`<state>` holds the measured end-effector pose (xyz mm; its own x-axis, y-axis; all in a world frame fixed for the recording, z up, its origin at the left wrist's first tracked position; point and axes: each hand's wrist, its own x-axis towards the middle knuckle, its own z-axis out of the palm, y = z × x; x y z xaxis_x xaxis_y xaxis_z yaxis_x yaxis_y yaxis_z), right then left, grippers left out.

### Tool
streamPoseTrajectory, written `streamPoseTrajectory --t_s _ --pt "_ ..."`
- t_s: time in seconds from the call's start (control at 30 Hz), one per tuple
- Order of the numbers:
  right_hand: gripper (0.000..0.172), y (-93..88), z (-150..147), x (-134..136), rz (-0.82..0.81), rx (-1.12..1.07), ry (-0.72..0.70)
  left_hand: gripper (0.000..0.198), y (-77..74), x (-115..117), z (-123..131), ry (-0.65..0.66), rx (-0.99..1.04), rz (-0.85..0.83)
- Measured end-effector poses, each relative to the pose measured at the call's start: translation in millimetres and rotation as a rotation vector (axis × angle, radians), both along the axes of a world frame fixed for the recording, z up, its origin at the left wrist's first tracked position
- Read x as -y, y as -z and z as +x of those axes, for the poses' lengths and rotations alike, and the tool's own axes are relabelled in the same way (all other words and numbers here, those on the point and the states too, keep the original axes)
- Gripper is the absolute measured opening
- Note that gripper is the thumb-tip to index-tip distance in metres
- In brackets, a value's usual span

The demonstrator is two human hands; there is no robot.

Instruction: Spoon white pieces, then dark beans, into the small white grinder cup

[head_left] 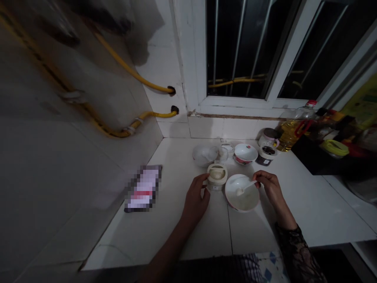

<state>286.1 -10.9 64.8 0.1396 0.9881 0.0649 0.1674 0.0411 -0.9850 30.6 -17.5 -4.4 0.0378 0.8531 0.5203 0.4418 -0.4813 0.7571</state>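
My left hand [196, 195] curls around the side of a small round cream-coloured jar [217, 176] that stands open on the white counter. My right hand [269, 185] pinches the handle of a white spoon [246, 186]. The spoon's tip rests inside a white bowl [242, 193] just right of the jar. The bowl looks to hold a little white powder or paste.
Behind stand a clear lid or glass [203, 154], a red-patterned bowl [246, 152], two small jars [266, 155] and an oil bottle [291, 127]. A phone [143, 188] lies at the left. Yellow pipes [132, 124] run along the left wall. A dark stove edge [324, 161] is at the right.
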Motion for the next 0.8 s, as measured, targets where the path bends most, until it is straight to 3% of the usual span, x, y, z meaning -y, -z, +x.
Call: streamPoseTrajectory --t_s 0.8 --pt "0.009 0.6 -2.7 -3.6 -0.077 -0.131 0.095 0.052 0.9 -0.5 0.4 0.012 0.019 0.003"
